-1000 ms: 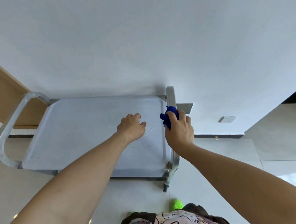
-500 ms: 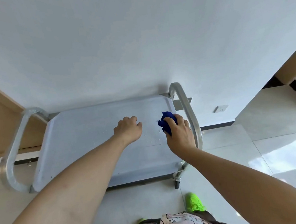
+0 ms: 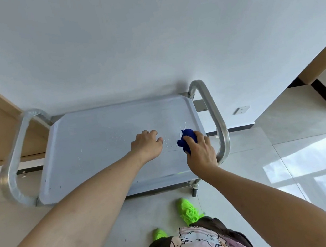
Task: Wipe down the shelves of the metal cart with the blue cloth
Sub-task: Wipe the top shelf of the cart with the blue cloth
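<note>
A person's right hand [image 3: 200, 153] gripped a bunched blue cloth [image 3: 188, 138] in curled fingers at three o'clock on the silver metal cart's top shelf [image 3: 92, 150], left hand [image 3: 146, 145] resting beside it, fingers loosely bent, water droplets [image 3: 116, 138] still unwiped toward ten o'clock.

One metal cart [image 3: 92, 150] stands here, with one top shelf [image 3: 101, 160] in view and two looped handles, one [image 3: 12, 169] at the shelf's left edge and one [image 3: 217, 121] at its right edge. One caster wheel [image 3: 194, 192] shows under the near right corner. There is one blue cloth [image 3: 188, 138]. Two hands are over the shelf: one left hand [image 3: 147, 145], one right hand [image 3: 200, 153]. Two green shoes [image 3: 188, 211] are on the floor, and one wall socket [image 3: 242, 110].
</note>
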